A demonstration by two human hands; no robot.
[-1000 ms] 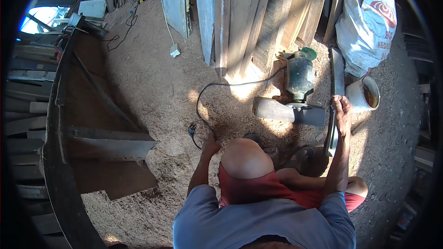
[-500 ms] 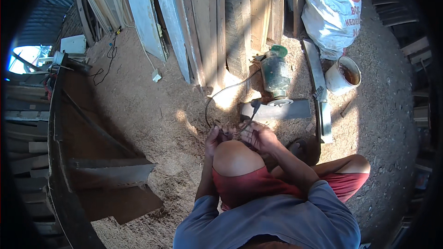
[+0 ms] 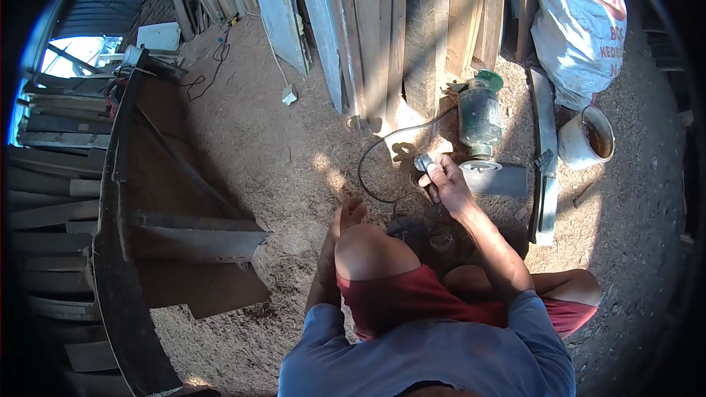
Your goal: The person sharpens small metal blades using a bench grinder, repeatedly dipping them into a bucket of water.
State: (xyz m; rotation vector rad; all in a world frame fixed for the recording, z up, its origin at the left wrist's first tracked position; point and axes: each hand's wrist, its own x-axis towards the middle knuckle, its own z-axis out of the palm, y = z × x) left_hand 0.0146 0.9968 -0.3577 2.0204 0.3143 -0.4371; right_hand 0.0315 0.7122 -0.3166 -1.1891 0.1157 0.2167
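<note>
Plug (image 3: 422, 162), small and greyish, sits ahead of the knees, and I see it pinched in the right hand (image 3: 446, 185), thumb and fingers closed on it. Taking the plug as my clock centre, the cord (image 3: 360, 169) bows out at 9 o'clock, looping from the green motor (image 3: 480, 119) at 2 down toward the feet. The left hand (image 3: 348, 215) is at 8, just beside the bare knee (image 3: 371, 251), fingers curled; I cannot tell whether it grips anything. At 3, I have the motor's round disc (image 3: 482, 166) with a flat grey board (image 3: 507, 181) by it, then a long strip (image 3: 545, 154) and, past that, a white bucket (image 3: 577, 148). Beyond the motor at 2 stands a white sack (image 3: 577, 48). Tall planks (image 3: 379, 37) stand at 12, and a white socket block (image 3: 289, 94) lies on the ground (image 3: 243, 125) at 10.
</note>
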